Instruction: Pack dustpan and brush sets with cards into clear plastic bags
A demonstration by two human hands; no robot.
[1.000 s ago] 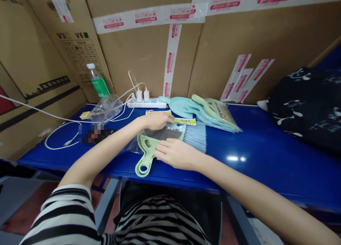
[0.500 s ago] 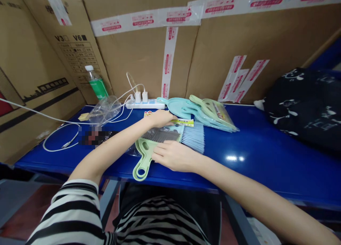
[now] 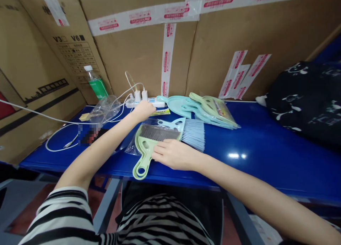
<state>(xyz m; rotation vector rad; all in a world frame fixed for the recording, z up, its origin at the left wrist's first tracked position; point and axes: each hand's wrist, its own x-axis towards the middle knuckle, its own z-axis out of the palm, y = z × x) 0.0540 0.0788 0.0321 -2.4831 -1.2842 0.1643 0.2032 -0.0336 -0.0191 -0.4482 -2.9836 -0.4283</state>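
Note:
My left hand (image 3: 144, 111) is closed on a yellow-green printed paper label (image 3: 161, 112), which sticks out to its right near the power strip. My right hand (image 3: 173, 154) grips the right edge of a light green dustpan-and-brush set (image 3: 144, 162); its fingertips are partly hidden. The set's dark bristles (image 3: 157, 132) point away from me, and its looped handle hangs toward the table's front edge. Beneath and behind it lies a light blue brush (image 3: 194, 134), bristles to the right. A clear plastic bag (image 3: 132, 147) lies under the green set's left side.
Bagged blue and green dustpan sets (image 3: 210, 111) lie at the back. Behind my left hand is a white power strip (image 3: 157, 102) with chargers and cables. A green-labelled bottle (image 3: 98, 85) stands back left, beside crumpled plastic (image 3: 108, 108). A black patterned bag (image 3: 306, 106) sits right.
My left hand has moved left and away from me, carrying the yellow label off the brush sets. The blue brush's handle now shows. My right hand has stayed on the green set.

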